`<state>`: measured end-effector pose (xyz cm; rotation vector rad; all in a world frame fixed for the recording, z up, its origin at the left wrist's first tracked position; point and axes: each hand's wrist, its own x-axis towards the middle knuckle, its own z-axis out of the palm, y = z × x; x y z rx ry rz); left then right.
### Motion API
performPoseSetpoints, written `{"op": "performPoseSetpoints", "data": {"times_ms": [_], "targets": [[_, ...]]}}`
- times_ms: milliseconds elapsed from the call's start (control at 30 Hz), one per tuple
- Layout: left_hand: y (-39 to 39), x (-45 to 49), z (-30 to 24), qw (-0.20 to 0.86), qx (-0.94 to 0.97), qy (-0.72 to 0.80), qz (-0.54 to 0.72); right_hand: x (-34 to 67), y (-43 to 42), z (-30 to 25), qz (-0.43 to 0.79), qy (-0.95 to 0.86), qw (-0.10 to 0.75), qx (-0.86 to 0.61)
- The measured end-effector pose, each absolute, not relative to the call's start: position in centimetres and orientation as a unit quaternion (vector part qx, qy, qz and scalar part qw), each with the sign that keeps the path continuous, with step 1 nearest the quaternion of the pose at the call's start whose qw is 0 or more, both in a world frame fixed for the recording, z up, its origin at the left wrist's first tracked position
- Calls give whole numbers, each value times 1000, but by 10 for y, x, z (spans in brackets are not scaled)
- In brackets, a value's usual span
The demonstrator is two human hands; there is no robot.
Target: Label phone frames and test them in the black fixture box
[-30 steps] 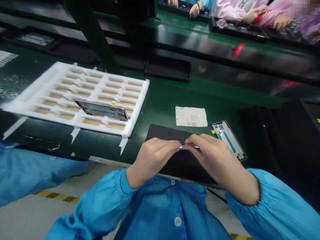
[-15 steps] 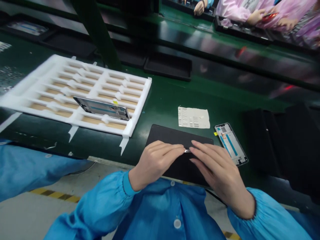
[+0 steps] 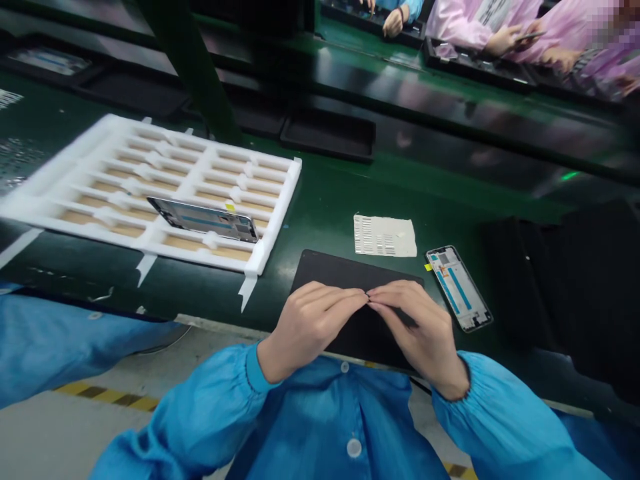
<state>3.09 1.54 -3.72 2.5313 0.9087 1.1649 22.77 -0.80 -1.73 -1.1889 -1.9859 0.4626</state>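
Observation:
My left hand and my right hand meet fingertip to fingertip above a black mat at the bench's near edge. Both pinch one tiny piece between them; it is almost hidden by the fingers. A phone frame with a blue strip lies face up just right of my right hand. A white label sheet with printed rows lies beyond the mat. To the left, a white foam tray holds another phone frame across its front slots.
The green bench has black trays along its far side and a dark post rising behind the foam tray. Dark mats sit at the right. People in pink and blue sleeves work across the line. A blue sleeve lies at my left.
My right hand has drawn in closer, its fingers curling tighter. The small pale piece that showed between the fingertips is now nearly hidden. The view shifted slightly.

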Motion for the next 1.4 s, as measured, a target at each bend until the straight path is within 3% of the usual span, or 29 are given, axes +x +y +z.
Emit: {"op": "performPoseSetpoints", "data": {"times_ms": [567,867,1000,1100,1267,1400], "targets": [[12,30,-39,120,856,304,400,238,-8,-6,186,-817,324,-439],[13,30,-41,134,857,295,400,246,-22,-31,-50,-895,281,-343],[12,23,-34,124,859,290,404,237,-19,-16,8,-843,320,-432],[13,1,-23,110,848,307,417,230,-12,0,81,-820,297,-482],[22,-62,-10,62,839,366,399,187,17,-5,258,-814,278,-439],[30,-111,0,0,800,466,378,125,50,-21,266,-811,327,-406]]}}
